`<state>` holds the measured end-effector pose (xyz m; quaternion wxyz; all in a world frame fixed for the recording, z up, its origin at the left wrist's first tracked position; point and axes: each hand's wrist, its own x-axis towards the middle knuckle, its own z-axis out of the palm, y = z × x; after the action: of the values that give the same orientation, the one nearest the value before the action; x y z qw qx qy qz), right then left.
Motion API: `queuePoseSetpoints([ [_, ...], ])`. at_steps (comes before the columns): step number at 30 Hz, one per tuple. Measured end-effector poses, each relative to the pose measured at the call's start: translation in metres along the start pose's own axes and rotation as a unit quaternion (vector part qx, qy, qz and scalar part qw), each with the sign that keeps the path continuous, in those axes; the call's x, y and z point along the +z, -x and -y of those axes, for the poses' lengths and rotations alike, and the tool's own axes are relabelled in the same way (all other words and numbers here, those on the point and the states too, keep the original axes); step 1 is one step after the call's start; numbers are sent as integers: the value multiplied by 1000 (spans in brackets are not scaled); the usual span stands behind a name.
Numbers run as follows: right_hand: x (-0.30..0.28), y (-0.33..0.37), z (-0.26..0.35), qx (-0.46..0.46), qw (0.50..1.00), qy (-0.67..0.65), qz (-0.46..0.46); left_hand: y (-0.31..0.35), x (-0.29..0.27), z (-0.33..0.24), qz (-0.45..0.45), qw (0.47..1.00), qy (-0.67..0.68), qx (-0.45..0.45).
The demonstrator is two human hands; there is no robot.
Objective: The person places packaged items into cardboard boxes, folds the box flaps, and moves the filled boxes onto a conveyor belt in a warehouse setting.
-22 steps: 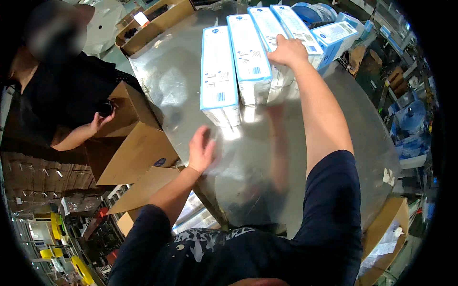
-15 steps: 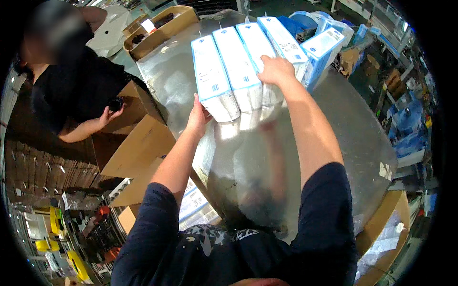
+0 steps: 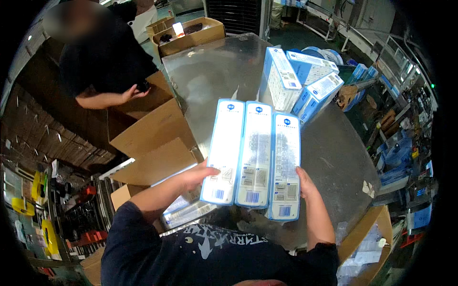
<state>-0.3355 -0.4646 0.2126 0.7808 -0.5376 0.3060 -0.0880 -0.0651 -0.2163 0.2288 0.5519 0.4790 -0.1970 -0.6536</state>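
Three white-and-blue boxes (image 3: 255,157) stand side by side, packed tight, narrow faces up, squeezed between both hands over the near part of the table; can't tell if their bottoms touch it. Left hand (image 3: 194,176): partly curled, between 8 and 9 o'clock of the row, thumb over the upper face of the leftmost box, other fingers mostly hidden. Right hand (image 3: 307,183): partly curled, at 4 o'clock, pressed to the outer side of the rightmost box, fingertips near its top edge. Open carton (image 3: 363,229) farther out at 4 o'clock, clear plastic bags (image 3: 355,267) inside. White packages (image 3: 191,215) at 8 o'clock, partly behind the left forearm; raised-flap carton (image 3: 152,131) at 9 o'clock. Grey shiny table (image 3: 334,152), pale torn patch (image 3: 368,189) between 3 and 4 o'clock. Loose boxes (image 3: 281,78), same colours, three bunched at 1 o'clock, turned at different angles, apart from the held row. Co-worker (image 3: 109,57) in dark top at 10 o'clock, one hand (image 3: 131,94) around a small dark object (image 3: 142,86). Far carton (image 3: 198,45) at 11 o'clock, dark items inside; dark slatted rack (image 3: 234,16) near 12 o'clock
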Motion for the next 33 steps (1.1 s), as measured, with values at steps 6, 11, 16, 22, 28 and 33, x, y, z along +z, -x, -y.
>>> queuePoseSetpoints([
  [6, 61, 33, 45, -196, 980, 24, 13, 63, 9, -84, -65, 962, -195, 178],
  [11, 201, 83, 33, -86, 951, 174, 239, 215, -45, -187, -78, 930, -278, 229],
  [16, 255, 93, 17, -166, 781, 317, 512, 304, -95, -119, -163, 944, -249, 140],
  [22, 252, 36, -9, -79, 902, 420, 60, 219, -123, 23, -156, 767, -620, 48],
  [28, 293, 36, -59, 162, 922, 300, 184, 204, -171, 38, -109, 751, -651, -13],
  [33, 323, 59, -49, -188, 776, 592, 110, 197, -191, 25, -29, 916, -370, -155],
])
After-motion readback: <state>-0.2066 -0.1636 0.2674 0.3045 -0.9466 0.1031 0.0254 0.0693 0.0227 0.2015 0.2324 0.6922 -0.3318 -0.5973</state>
